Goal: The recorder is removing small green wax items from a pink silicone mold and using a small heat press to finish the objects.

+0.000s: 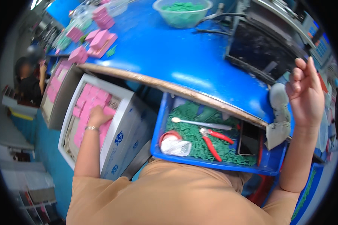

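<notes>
Touching pink blocks (pixel 89 93), left fingers (pixel 97 113); box walls (pixel 129 125) around, blue tray (pixel 159 127) beside

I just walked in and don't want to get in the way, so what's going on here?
A person has their left hand down among pink blocks in a white-rimmed box; whether its fingers grip one is unclear. The right hand is raised on the right, apparently empty. Between the arms, a blue tray holds green strands with red-handled pliers lying on them. More pink blocks sit on the blue table.
</notes>
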{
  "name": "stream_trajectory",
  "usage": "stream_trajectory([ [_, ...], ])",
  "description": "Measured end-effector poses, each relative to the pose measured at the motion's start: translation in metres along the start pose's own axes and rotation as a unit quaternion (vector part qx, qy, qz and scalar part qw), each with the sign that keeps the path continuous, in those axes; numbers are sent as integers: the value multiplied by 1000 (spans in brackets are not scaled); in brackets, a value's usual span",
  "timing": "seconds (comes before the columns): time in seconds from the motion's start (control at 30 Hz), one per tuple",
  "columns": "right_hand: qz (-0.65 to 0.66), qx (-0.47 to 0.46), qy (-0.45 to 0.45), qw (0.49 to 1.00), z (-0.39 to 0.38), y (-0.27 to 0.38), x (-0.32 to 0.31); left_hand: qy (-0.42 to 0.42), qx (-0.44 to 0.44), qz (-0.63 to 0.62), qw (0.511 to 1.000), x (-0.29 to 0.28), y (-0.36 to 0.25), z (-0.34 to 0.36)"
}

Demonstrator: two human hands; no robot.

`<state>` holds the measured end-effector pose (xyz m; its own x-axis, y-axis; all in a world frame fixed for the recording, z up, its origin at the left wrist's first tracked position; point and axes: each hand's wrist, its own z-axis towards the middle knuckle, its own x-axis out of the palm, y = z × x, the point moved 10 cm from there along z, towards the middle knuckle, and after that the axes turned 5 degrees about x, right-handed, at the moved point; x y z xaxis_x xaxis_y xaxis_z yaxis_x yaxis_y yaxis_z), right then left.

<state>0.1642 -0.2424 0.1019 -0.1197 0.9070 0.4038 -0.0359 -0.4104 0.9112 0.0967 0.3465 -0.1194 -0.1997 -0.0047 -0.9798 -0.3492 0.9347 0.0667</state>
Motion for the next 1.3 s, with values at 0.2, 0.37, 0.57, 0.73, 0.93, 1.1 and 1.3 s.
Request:
stream_trajectory([
  [0.2,2,6,78,997,-39,-15,48,-123,34,-110,986,-78,-51,-32],
  [0.37,-126,79,175,973,-86,-88,90,-21,271,-596,755,-174,-214,-119],
  [0.57,-15,32,173,984,-90,-117,105,6,588,-436,681,-188,-345,-200],
  [0.73,86,117,72,987,-93,-122,63,156,590,-489,623,-161,-366,-217],
  [0.93,-22,30,51,998,-94,-120,58,128,548,-581,588,-155,-358,-201],
  [1.1,-65,3,32,997,-93,-117,57,151,487,-615,601,-147,-356,-192],
  [1.3,-102,-77,38,991,-96,-100,64,82,555,-566,605,-159,-367,-203],
])
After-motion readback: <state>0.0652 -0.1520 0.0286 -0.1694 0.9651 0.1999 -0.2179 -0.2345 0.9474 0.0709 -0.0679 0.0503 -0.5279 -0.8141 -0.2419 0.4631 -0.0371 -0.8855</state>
